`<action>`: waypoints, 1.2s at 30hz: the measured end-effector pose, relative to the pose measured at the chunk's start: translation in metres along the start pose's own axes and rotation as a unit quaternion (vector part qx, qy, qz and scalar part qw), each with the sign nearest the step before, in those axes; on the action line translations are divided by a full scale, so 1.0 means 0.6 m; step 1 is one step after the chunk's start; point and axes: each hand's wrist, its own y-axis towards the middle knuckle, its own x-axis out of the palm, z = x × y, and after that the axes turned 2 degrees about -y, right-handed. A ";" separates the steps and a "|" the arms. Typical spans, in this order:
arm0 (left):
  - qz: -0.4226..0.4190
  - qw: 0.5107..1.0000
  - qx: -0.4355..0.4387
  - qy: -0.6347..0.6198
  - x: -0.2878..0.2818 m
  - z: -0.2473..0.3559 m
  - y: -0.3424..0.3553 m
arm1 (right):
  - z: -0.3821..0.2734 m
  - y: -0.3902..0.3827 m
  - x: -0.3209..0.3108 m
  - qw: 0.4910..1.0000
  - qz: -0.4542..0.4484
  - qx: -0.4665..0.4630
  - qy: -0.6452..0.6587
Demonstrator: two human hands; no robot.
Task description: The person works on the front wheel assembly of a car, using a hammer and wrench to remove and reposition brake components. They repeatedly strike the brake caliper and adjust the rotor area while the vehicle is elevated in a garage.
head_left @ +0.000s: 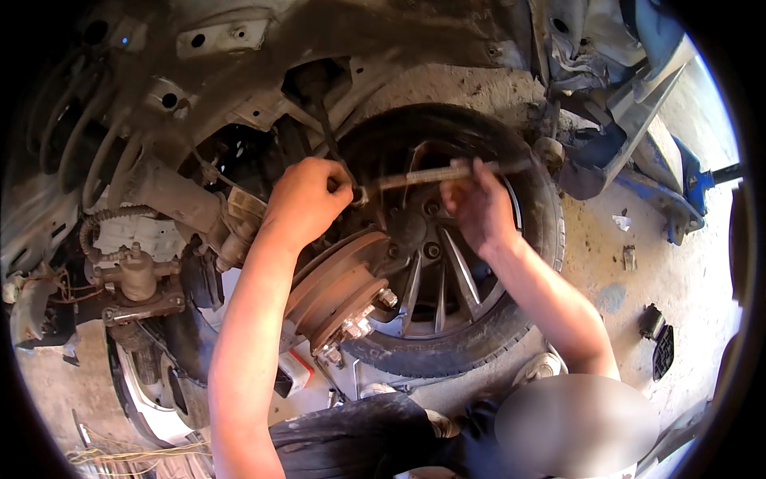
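Note:
My left hand (307, 199) is closed, thumb and fingers pinched together beside the end of a dark suspension rod (325, 128). What lies inside that pinch is hidden. A long, straight metal wrench-like tool (427, 176), smeared by motion, runs right from beside that pinch. My right hand (483, 209) has its fingers curled at the tool's handle. Just below the left hand, a rusty brake disc and hub (339, 287) stands tilted, with shiny studs and nuts on its face. Behind the tool, a wheel with a black tyre (550, 231) and dark spoked rim lies on the floor.
Overhead hang the dirty wheel-arch panels (239, 64). A coil spring (88, 144) and a caliper-like metal part (137, 279) are at left. To the right stands a blue jack (690, 188). Small black parts (658, 339) and yellow wires (120, 453) lie on the floor.

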 end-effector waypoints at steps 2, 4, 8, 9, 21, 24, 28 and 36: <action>-0.010 1.000 -0.001 -0.018 0.001 -0.002 0.000 | 0.011 -0.048 -0.021 0.999 -0.001 0.033 0.023; -0.022 0.999 0.007 -0.027 0.008 -0.005 0.004 | 0.021 -0.083 -0.029 0.998 -0.016 0.053 0.039; -0.029 0.999 0.019 -0.015 0.013 -0.006 0.004 | 0.035 -0.144 -0.017 0.996 -0.066 0.052 0.028; -0.024 0.999 0.019 -0.009 0.011 -0.003 0.004 | 0.036 -0.157 -0.009 0.996 -0.076 0.048 0.024; -0.025 0.999 0.033 0.017 0.011 0.004 0.006 | 0.047 -0.210 0.021 0.993 -0.095 0.076 -0.014; -0.021 0.999 0.045 0.007 0.012 0.000 0.008 | 0.042 -0.202 0.016 0.994 -0.095 0.056 -0.007; -0.026 0.999 0.018 0.016 0.010 -0.001 0.006 | 0.021 -0.146 0.002 0.998 -0.054 0.009 -0.020; -0.037 0.999 -0.032 0.009 0.007 0.000 0.006 | 0.010 0.069 0.023 0.994 0.106 0.030 -0.005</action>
